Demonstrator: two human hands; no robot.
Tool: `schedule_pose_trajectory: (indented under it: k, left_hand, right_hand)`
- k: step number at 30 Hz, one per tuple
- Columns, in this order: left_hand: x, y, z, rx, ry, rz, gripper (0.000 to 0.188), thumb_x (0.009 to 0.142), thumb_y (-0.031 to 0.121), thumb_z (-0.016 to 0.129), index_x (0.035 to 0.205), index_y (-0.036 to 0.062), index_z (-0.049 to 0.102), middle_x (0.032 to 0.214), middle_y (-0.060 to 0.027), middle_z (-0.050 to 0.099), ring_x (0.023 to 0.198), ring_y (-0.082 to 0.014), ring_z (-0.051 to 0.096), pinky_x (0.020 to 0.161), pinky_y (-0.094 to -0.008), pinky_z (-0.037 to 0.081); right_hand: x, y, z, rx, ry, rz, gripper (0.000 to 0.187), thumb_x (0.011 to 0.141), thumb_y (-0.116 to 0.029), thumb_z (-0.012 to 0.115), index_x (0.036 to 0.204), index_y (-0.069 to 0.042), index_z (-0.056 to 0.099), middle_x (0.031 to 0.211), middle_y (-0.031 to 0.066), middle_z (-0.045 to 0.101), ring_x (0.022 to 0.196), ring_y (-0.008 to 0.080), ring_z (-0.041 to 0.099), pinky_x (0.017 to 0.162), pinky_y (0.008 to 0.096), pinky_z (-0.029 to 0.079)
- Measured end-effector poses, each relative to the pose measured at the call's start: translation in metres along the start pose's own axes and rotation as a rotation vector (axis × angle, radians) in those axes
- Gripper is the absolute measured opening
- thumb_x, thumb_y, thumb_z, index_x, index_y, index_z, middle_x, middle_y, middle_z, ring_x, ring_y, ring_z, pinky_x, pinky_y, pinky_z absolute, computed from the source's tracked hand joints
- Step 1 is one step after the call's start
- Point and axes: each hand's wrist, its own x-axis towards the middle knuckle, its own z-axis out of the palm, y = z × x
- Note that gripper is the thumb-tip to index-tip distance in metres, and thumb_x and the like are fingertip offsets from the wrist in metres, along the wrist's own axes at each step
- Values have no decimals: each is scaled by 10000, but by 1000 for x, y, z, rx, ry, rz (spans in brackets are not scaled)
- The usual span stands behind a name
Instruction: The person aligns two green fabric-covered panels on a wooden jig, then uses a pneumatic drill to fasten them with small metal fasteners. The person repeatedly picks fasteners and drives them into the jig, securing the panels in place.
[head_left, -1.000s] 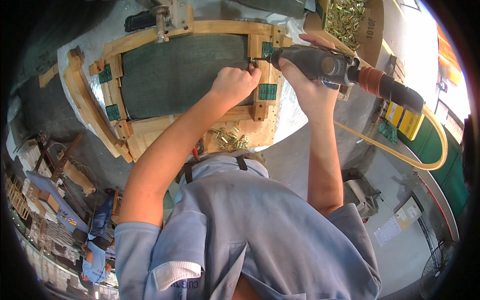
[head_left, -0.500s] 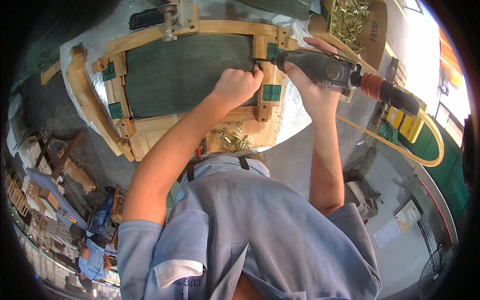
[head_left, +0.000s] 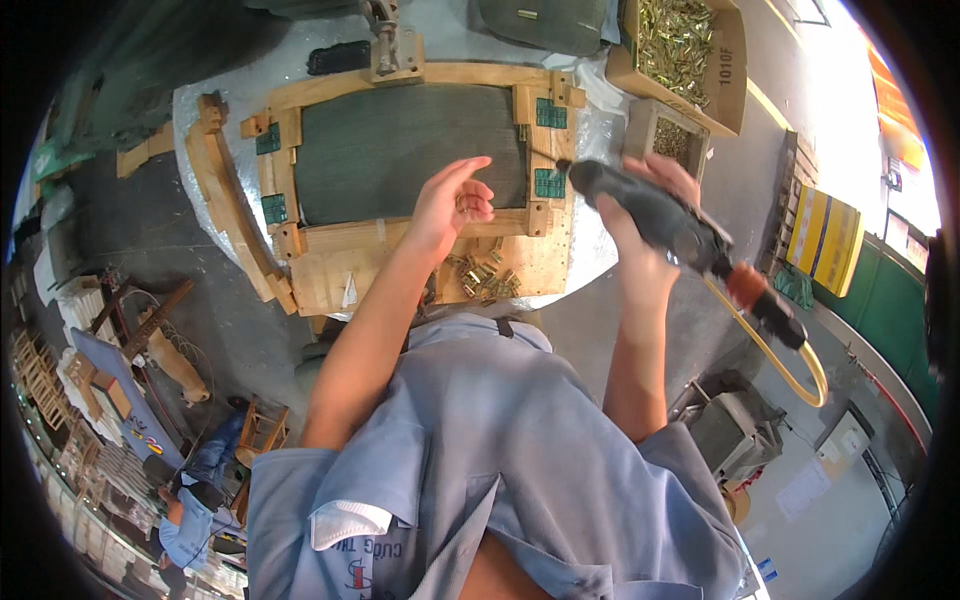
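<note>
My right hand (head_left: 645,215) is wrapped round a dark air drill (head_left: 650,210) with a brown-orange collar and a yellow hose. Its long thin bit points left, over the right side of a wooden frame (head_left: 400,232). My left hand (head_left: 452,205) hovers above the lower right of the dark green panel (head_left: 400,140) inside that frame; its index finger is stretched and the others are loosely curled, with nothing plainly in them. Small brass fittings (head_left: 490,275) lie in a pile on the wooden board below. A brass piece (head_left: 522,132) sits at the frame's right inner edge.
A cardboard box (head_left: 732,60) of brass pieces stands at the far right, beside a smaller box of small parts (head_left: 680,140). A clamp (head_left: 385,40) sits at the far edge. A curved wooden piece (head_left: 225,190) lies left. Another person (head_left: 188,530) is at the lower left.
My left hand has lifted off the frame's right edge and its fingers have loosened. The drill has swung down and back from the frame, its bit now in the open.
</note>
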Motion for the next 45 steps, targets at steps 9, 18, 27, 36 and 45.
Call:
schedule_pose_trajectory:
  k: [9, 18, 27, 36, 45]
  left_hand:
    - [-67, -6, 10, -502, -117, 26, 627, 1144, 462, 422, 1511, -42, 491, 1384, -262, 645, 1271, -354, 648, 1135, -467, 507]
    - [-76, -29, 16, -355, -149, 25, 579, 1129, 431, 484, 1462, -37, 559, 1285, -201, 700, 1184, -302, 678, 1059, -443, 551]
    - [-1, -16, 10, 1042, 320, 655, 424, 1076, 342, 600, 1469, 186, 619, 752, -153, 731, 633, -246, 715, 633, -442, 615]
    - [45, 7, -14, 2034, 273, 735, 496, 1098, 361, 544, 1569, 210, 523, 587, -127, 678, 515, -333, 693, 476, -460, 567]
    - [44, 6, -14, 1890, 257, 781, 438, 1069, 315, 618, 1495, 219, 612, 594, -98, 664, 502, -320, 659, 472, -430, 524]
  right_hand:
    - [-98, -11, -30, 265, 45, 135, 689, 775, -49, 850, 1382, -20, 525, 1240, 202, 699, 1131, 273, 699, 1050, 414, 539]
    - [-125, -13, -41, 293, 34, 169, 681, 763, -42, 863, 1366, -24, 548, 1233, 192, 701, 1135, 263, 695, 1045, 407, 546]
    - [-130, 4, -55, 427, 79, 286, 731, 758, -83, 875, 1392, -27, 513, 1243, 205, 707, 1105, 270, 708, 1004, 399, 563]
    - [-102, 36, -71, 390, 135, 356, 810, 769, -151, 798, 1469, -51, 403, 1244, 191, 696, 1060, 286, 719, 708, 415, 695]
    - [-32, 69, -62, 547, 181, 506, 773, 792, -129, 777, 1453, -7, 395, 1245, 228, 678, 1035, 298, 728, 710, 397, 700]
